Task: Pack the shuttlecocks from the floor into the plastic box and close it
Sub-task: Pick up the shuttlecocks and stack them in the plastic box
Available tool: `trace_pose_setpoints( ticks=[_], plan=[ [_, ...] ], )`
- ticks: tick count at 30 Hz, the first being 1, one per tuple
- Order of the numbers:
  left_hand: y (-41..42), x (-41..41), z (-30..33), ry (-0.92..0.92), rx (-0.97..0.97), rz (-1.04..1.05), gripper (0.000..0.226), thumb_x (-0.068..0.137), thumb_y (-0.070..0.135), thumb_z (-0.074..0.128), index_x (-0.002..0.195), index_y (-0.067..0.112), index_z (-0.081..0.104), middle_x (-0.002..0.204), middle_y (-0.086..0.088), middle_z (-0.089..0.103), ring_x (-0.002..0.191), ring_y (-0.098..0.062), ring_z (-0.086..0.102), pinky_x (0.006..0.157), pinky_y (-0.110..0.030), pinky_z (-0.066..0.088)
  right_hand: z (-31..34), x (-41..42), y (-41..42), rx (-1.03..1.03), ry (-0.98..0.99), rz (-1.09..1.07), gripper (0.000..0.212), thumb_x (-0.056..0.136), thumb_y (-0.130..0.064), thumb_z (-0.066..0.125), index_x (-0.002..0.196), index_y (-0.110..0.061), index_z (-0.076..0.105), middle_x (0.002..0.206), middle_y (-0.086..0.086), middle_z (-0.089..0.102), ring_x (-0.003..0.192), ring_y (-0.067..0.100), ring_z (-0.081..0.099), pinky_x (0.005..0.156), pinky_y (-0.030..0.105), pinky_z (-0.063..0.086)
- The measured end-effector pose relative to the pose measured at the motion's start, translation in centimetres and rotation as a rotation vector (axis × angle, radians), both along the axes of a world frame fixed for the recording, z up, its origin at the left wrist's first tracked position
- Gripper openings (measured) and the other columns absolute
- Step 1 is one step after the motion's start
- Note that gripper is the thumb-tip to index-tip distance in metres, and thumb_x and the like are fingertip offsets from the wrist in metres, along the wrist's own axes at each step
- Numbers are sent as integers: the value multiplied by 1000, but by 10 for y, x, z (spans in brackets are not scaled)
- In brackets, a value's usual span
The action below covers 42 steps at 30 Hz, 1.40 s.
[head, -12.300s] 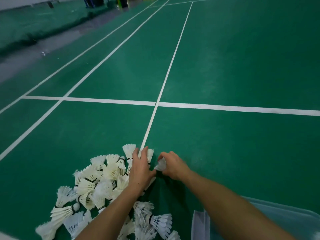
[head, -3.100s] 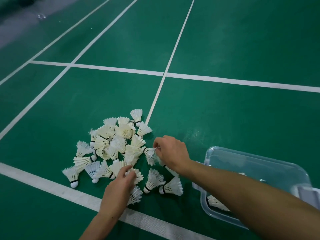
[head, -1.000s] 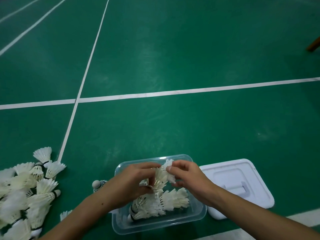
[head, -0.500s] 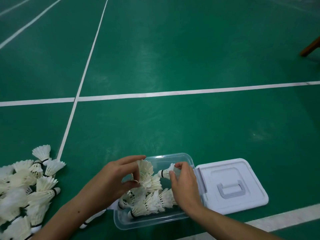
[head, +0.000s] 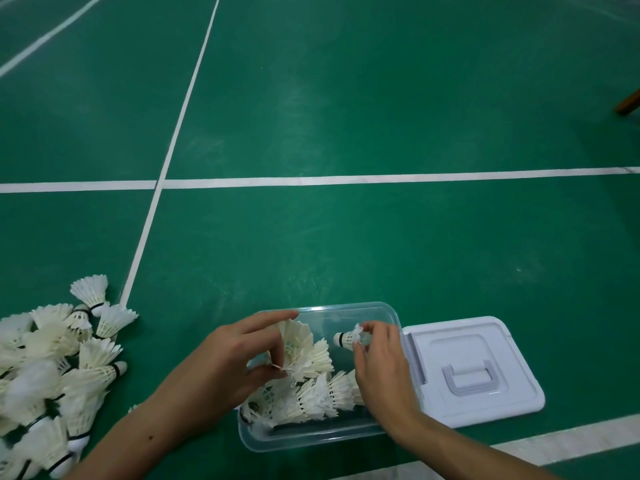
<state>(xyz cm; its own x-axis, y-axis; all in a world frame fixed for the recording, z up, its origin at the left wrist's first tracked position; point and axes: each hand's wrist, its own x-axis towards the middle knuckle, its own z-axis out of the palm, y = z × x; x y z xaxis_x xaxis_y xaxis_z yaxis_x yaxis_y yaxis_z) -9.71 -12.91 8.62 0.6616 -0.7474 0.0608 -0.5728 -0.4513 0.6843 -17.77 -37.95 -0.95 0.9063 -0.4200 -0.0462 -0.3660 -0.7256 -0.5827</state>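
A clear plastic box stands open on the green floor, with several white shuttlecocks lying in its near half. Over the box's left side, my left hand grips a bunch of shuttlecocks by their feathers. My right hand hovers over the right side and pinches one shuttlecock by its skirt, cork pointing left. A big heap of shuttlecocks lies on the floor to the left.
The box's white lid lies flat, handle up, right beside the box. White court lines cross the floor. A brown wooden leg shows at the right edge.
Both hands stayed over the box, each still holding shuttlecocks. They have shifted only slightly since half a second ago. Earlier I was picking shuttlecocks from the heap.
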Motion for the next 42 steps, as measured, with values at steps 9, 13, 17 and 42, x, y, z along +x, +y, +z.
trace_pose_setpoints(
  ticks=[9,13,17,42],
  plan=[
    [-4,-3,0,-17,4,-30,35,84,20,87,82,36,56,154,29,48,127,14,56,85,1,39,-15,16,-7,243,191,84,33,102,-22,68,132,-21,55,130,-9,60,114,10,63,102,27,55],
    [-2,-1,-1,-10,10,-12,35,84,18,88,82,35,58,153,28,51,131,12,54,87,1,39,-15,25,-10,376,292,107,41,103,-11,66,140,-18,52,137,-5,59,119,13,62,95,22,57],
    [0,3,-5,-3,33,-2,35,84,22,88,82,38,58,153,30,50,131,12,54,86,1,38,-19,34,-16,493,377,115,52,100,-5,67,146,-19,46,141,1,55,122,15,57,79,17,53],
    [-87,32,-20,-98,86,-145,27,86,27,83,91,37,59,155,15,47,124,-11,63,98,-39,56,85,10,-25,710,25,242,57,77,-28,95,122,-35,62,116,-9,70,102,12,74,90,39,64]
  ],
)
